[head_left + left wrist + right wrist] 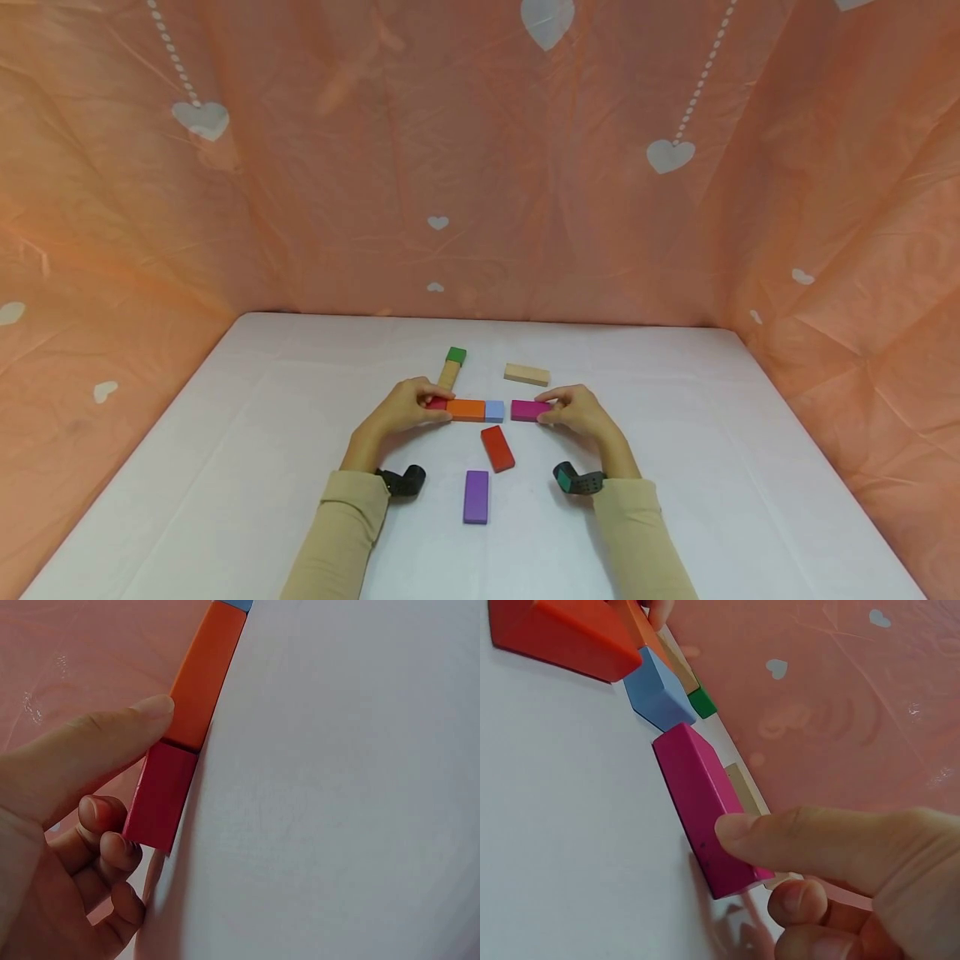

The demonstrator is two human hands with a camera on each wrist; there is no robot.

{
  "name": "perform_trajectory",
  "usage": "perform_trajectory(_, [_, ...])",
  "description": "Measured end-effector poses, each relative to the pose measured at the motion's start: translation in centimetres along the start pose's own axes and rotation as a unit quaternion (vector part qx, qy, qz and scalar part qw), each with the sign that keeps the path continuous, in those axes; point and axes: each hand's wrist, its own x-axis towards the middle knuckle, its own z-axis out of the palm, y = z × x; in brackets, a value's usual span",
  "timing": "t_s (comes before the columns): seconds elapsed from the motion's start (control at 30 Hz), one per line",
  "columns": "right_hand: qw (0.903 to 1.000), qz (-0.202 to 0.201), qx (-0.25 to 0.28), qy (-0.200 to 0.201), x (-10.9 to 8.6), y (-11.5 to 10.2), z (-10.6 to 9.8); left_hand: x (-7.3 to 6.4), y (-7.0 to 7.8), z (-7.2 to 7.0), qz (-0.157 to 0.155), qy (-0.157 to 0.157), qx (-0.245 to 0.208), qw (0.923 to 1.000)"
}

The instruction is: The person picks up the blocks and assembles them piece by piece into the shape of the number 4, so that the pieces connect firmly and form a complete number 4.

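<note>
My left hand (408, 406) grips a small crimson block (160, 796) at the left end of a row, its thumb lying along the joint with an orange block (467, 410). A light blue block (494, 411) touches the orange one's right end. Across a narrow gap, my right hand (577, 412) pinches a magenta block (528, 410) by its right end, thumb on one long side. The magenta block lies flat, roughly in line with the row. Its far fingers are partly hidden in the right wrist view.
Behind the row, a plain wooden block (449, 375) meets a green block (456, 355). Another plain block (527, 374) lies behind the magenta one. In front are a tilted red-orange block (498, 449) and a purple block (476, 497). Orange cloth (480, 167) surrounds the white table (712, 417).
</note>
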Motion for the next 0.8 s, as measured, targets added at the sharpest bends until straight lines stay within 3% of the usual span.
perform_trajectory(0.8, [1.0, 0.0, -0.004, -0.004, -0.04, -0.34, 0.26, -0.01, -0.23, -0.04, 0.01, -0.004, 0.0, 0.9999])
